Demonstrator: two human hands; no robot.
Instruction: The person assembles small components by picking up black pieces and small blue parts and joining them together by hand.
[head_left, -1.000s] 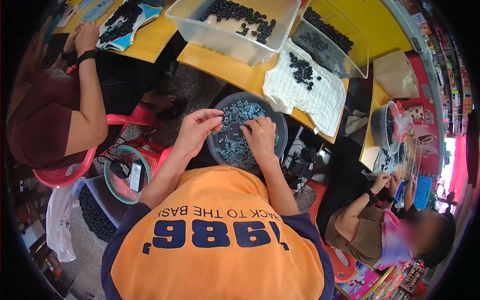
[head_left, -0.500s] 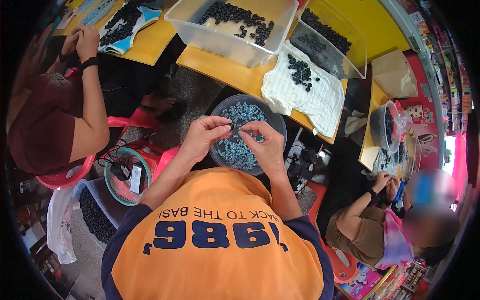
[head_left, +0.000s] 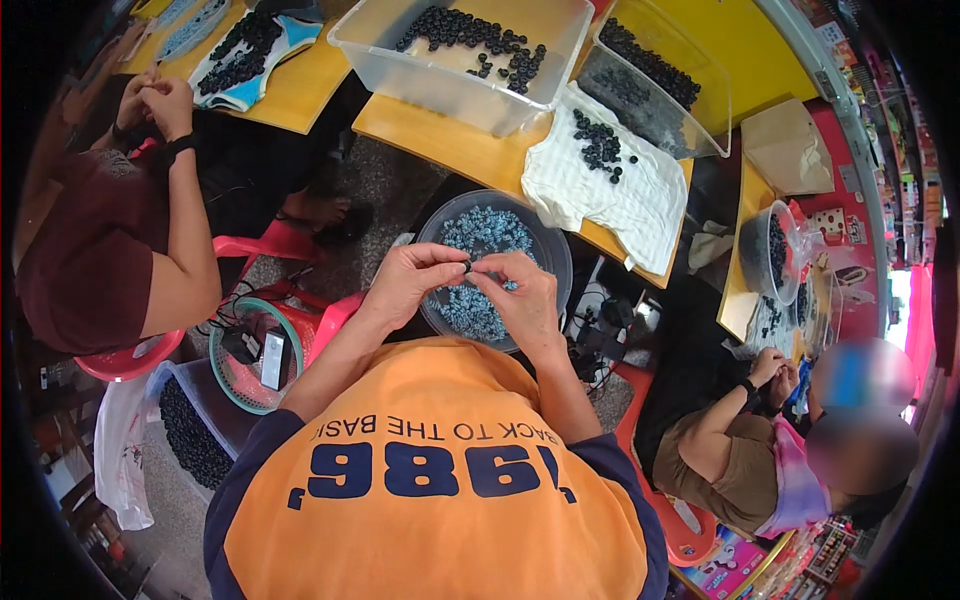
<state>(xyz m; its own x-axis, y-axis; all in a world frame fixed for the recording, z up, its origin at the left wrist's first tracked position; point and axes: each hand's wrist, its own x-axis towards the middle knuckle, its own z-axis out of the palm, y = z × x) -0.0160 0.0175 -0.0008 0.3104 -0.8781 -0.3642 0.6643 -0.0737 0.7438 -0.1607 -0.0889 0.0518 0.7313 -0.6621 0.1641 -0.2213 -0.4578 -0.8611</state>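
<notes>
Over a round dark basin [head_left: 555,250], my two hands meet at the fingertips. My left hand [head_left: 408,285] pinches a small black round piece [head_left: 467,266] between thumb and forefinger. From the other side, the thumb and forefinger of my right hand [head_left: 527,300] close on the same piece. Whether a second tiny part sits between those fingertips is hidden. Below the hands, many small light-blue pieces [head_left: 487,229] lie in two heaps inside the basin.
Ahead, a clear plastic bin [head_left: 450,85] of black pieces stands on a yellow table [head_left: 430,130], beside a white cloth [head_left: 610,215] with more pieces. One person [head_left: 110,250] works at left, another [head_left: 730,450] at right. A green basket [head_left: 225,375] holds a phone [head_left: 273,358].
My right hand has moved left to my left hand. The gap between their fingertips has closed, and both now touch the black piece.
</notes>
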